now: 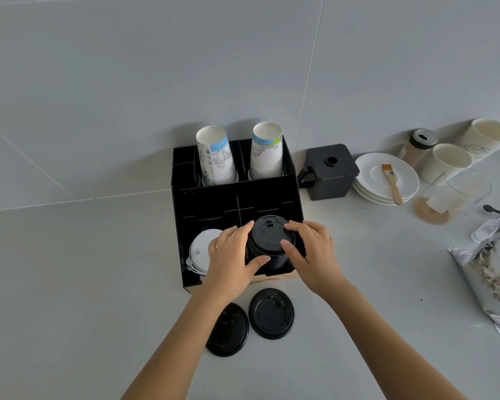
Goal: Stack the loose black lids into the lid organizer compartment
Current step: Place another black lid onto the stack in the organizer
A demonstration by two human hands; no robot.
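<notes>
here both hands [234, 252] [312, 252] clasp the black lid stack [269, 241].

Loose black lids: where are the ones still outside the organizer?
In the head view, two loose black lids lie side by side on the counter just in front of the organizer, between the person's forearms.

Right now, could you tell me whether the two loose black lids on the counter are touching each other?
Apart. The head view shows a thin strip of counter between the left lid and the right lid.
</notes>
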